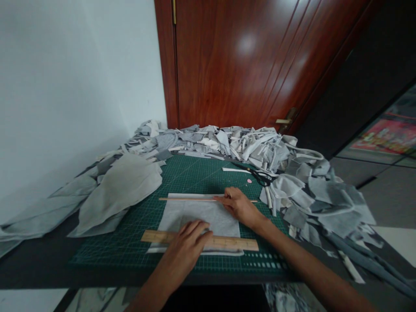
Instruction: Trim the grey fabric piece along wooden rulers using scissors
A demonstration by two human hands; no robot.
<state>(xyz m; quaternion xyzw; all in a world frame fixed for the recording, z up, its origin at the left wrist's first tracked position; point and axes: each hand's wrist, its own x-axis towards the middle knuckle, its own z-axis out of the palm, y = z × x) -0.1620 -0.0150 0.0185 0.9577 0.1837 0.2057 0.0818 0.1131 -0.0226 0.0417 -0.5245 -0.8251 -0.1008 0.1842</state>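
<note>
The fingers of the right hand (238, 207) are bending close together at a thin stick (188, 199); whether they are pinching it or just pressing it, one cannot tell. The left hand (186, 247) is lying flat across a wooden ruler (227, 242), its thumb sitting a little apart from the other fingers. Both the stick and the ruler are lying across a gray cloth (201, 212), the stick near its far edge and the ruler near its close edge. Their ends are poking out past the cloth's sides. The cloth is resting on a green mat (110, 249) with little squares. Past the right hand, black scissors (258, 177) are lying near a small pink dot (249, 180) and a white strip (235, 170). A big pale cloth (123, 190) is covering the mat's left side. Gray scraps (208, 138) are heaping up along the back and right of the dark table (32, 268). Behind them, a shiny brown door (227, 60) is standing shut.
</note>
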